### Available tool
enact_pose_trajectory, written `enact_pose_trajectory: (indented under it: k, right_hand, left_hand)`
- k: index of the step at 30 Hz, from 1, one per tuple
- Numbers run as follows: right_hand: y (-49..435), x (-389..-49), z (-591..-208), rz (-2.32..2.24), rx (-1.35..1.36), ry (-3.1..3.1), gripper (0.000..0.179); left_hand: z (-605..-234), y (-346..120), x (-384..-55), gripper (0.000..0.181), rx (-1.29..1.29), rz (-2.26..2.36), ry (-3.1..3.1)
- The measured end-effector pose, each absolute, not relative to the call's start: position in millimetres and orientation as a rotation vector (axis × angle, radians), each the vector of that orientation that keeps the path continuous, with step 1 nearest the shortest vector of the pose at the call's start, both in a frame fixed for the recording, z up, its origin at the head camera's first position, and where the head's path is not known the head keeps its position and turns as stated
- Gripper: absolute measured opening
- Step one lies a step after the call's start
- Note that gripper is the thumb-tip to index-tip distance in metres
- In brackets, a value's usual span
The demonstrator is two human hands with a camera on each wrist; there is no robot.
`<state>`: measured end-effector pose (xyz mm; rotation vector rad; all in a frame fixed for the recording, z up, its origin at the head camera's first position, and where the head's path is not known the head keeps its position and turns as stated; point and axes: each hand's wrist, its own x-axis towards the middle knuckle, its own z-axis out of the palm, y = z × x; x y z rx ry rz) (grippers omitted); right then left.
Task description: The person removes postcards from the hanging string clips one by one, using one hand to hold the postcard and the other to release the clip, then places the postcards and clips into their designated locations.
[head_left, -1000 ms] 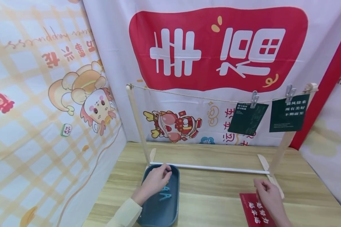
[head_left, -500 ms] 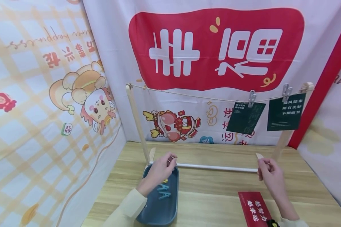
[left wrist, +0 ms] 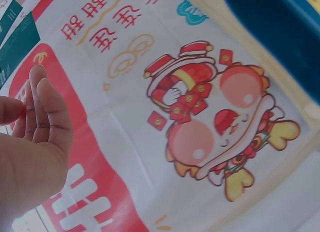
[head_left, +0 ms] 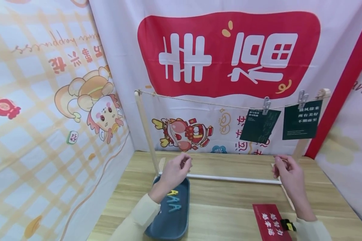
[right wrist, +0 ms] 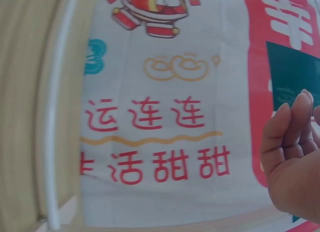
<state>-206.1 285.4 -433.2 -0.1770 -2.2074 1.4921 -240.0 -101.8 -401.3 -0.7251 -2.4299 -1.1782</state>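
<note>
My left hand (head_left: 175, 171) hovers above the far end of the blue tray (head_left: 169, 231), its fingers loosely curled. Nothing shows between its fingers in the left wrist view. Inside the tray lie a yellow clothespin (head_left: 173, 192) and two blue clothespins (head_left: 174, 204). My right hand (head_left: 290, 174) is raised at the rack's right end, fingers bent loosely and no object visible in them. Two dark green cards, a left one (head_left: 260, 125) and a right one (head_left: 300, 122), hang from the string by metal clips (head_left: 266, 105). Below, a red card (head_left: 268, 221) lies on the table.
A wooden rack has a left post (head_left: 146, 130), a sagging string (head_left: 199, 101) and a white bottom rod (head_left: 229, 178). Behind it hangs a printed cloth (head_left: 223, 53). The wooden table (head_left: 220, 207) extends in front of the rack.
Both hands have risen. The right hand has left the red card and moved up towards the rack; the left has lifted from the tray, uncovering the yellow clothespin.
</note>
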Motion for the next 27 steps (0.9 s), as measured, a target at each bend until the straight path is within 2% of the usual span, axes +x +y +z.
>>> enact_pose_trajectory:
  k: [6,18,27]
  right_hand:
    - [281,-217,-415,1.503,-0.136,-2.145,0.040]
    - [283,-235,-394,1.545,-0.074,-2.082,0.031]
    - [281,-251,-388,1.584,-0.028,-2.120,0.039]
  left_hand:
    - [-381,-99,-247,0.007,-0.792,-1.157,-2.315]
    - [-327,-105,-255,0.010,-0.776,-1.145,-2.201]
    - [-279,-85,-257,0.017,-0.888,-1.181,-2.137]
